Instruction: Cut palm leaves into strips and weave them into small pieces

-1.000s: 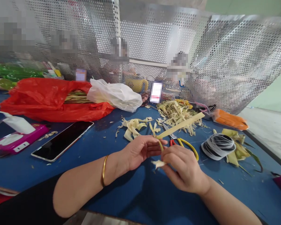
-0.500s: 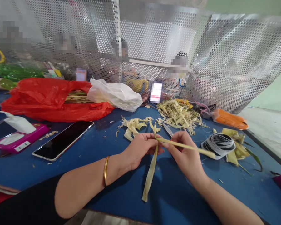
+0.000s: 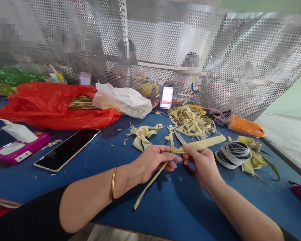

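Note:
My left hand (image 3: 157,162), with a gold bangle (image 3: 113,183) at the wrist, pinches a pale yellow-green dried leaf strip (image 3: 150,184) near its crossing point. One narrow end slants down toward the front of the table. My right hand (image 3: 202,164) is closed on a wider arm of the strip (image 3: 208,143), which points to the right, broad side up. Scissors (image 3: 180,137) with red handles lie on the table, partly hidden under my right fingers. Loose leaf scraps (image 3: 143,135) lie just beyond my left hand.
Leaf scraps are heaped (image 3: 192,122) behind the scissors. A spool of white line (image 3: 233,154) and dry leaves (image 3: 256,160) stand right. Left are a phone (image 3: 67,150), a purple power strip (image 3: 20,147) and a red plastic bag (image 3: 45,103). A perforated metal screen (image 3: 165,36) rises behind.
The right-hand arm of the strip has turned broad side up and tilted upward. Its lower end has swung left. My right hand has shifted slightly right and down.

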Tool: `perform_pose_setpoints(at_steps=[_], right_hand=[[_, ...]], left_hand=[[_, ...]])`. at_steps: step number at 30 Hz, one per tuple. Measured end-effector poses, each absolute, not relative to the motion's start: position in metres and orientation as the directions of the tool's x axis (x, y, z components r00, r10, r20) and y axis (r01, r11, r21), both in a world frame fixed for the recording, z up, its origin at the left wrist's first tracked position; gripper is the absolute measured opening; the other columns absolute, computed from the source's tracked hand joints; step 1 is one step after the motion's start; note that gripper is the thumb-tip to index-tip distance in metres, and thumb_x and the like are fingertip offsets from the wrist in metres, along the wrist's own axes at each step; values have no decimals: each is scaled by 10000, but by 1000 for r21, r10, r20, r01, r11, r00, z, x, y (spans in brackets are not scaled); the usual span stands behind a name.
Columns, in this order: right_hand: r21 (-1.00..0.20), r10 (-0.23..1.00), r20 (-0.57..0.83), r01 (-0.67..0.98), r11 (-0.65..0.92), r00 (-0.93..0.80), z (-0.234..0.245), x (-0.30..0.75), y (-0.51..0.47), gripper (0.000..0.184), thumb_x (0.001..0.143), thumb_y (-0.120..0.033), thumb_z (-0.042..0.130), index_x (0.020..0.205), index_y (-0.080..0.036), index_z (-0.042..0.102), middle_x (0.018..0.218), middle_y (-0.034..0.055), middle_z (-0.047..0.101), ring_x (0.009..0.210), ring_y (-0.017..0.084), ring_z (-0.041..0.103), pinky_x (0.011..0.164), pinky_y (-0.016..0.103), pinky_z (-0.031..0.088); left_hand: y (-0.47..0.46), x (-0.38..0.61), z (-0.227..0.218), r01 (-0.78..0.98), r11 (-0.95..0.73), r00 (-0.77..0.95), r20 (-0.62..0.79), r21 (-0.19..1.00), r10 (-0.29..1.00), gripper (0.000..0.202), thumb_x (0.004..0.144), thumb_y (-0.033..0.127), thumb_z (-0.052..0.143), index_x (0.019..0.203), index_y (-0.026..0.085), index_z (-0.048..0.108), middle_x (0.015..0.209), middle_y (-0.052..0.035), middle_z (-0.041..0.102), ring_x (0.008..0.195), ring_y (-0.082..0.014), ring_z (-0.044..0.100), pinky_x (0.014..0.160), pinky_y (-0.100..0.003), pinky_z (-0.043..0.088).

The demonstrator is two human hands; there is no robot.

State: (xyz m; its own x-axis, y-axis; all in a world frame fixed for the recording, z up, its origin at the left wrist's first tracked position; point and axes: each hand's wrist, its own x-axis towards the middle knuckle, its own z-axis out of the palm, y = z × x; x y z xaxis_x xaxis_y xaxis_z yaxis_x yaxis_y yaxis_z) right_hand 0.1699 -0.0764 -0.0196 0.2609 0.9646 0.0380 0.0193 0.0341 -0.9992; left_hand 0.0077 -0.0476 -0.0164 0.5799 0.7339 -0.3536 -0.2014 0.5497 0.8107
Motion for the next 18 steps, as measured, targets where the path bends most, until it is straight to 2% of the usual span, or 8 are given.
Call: perform_pose_setpoints(at_steps=[2, 4, 10, 12, 14, 18], right_hand=[[-1000, 965, 2, -27, 10, 262, -22, 169, -75, 367, 683, -450, 754, 538, -164, 577, 489, -11, 544, 427, 106, 472, 468, 256, 376], [-1000, 968, 22, -5, 24, 250, -23, 168, -76, 364, 703, -443, 742, 536, -165, 577, 488, -11, 547, 448, 107, 484, 494, 254, 389], [-1000, 977, 11, 7, 10, 213, -21, 163, -80, 374, 690, -430, 743, 499, -164, 562, 470, -20, 533, 442, 96, 489, 493, 238, 398], [-998, 971, -53, -32, -47, 232, -21, 163, -79, 372, 665, -429, 746, 493, -164, 549, 453, -27, 522, 407, 88, 477, 445, 226, 364], [-991, 964, -129, -67, -116, 234, -22, 163, -78, 359, 646, -415, 739, 490, -168, 529, 435, -35, 508, 370, 84, 465, 405, 217, 333], [-978, 958, -205, -76, -194, 198, -25, 165, -76, 308, 641, -367, 724, 526, -173, 514, 435, -53, 502, 337, 83, 469, 384, 212, 345]], left_hand=[[-47, 8, -16, -222, 566, 564, -369, 794, 738, 142, 741, 96, 695, 883, 103, 682, 862, -94, 746, 568, -88, 639, 601, -201, 514], [-47, 8, -18, -227, 555, 555, -362, 800, 749, 129, 737, 108, 708, 862, 106, 675, 858, -92, 746, 596, -101, 657, 622, -211, 521], [-47, 9, -23, -201, 479, 499, -332, 854, 801, 49, 769, 133, 693, 748, 106, 659, 684, -55, 711, 496, -87, 603, 522, -197, 486], [-47, 10, -25, -234, 469, 486, -315, 852, 815, 25, 785, 112, 669, 801, 99, 684, 694, -55, 713, 500, -80, 600, 526, -188, 485], [-46, 11, -26, -267, 463, 479, -301, 845, 825, 101, 796, 102, 656, 883, 100, 705, 695, -50, 710, 513, -81, 606, 537, -188, 493], [-45, 11, -29, -319, 456, 462, -284, 831, 840, 182, 803, 92, 649, 970, 111, 716, 680, -40, 702, 526, -86, 615, 552, -191, 507]])
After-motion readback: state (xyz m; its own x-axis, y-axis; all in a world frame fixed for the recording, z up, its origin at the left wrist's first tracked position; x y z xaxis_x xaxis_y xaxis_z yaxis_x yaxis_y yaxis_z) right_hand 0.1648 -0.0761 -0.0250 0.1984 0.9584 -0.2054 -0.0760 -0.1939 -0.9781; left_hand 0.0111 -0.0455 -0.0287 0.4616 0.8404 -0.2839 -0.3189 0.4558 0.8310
